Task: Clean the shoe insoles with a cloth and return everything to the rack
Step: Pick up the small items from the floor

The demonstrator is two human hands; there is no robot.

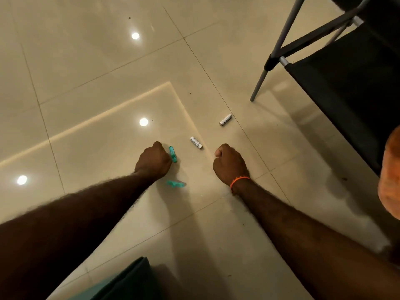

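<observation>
No insole or shoe shows in the head view. The rack (337, 68), with grey tube legs and black fabric shelves, stands at the upper right. My left hand (154, 160) is curled shut over the glossy tiled floor, with a small teal plastic piece (172, 154) sticking out at its fingertips. A blurred teal shape (176, 184) lies just below that hand. My right hand (229, 163), with an orange band on the wrist, is a closed fist and nothing shows in it.
Two white batteries lie on the floor, one (196, 143) between my hands and one (225, 119) farther toward the rack leg (259, 83). A blurred orange thing (390, 180) fills the right edge. Dark green fabric (129, 282) sits at the bottom.
</observation>
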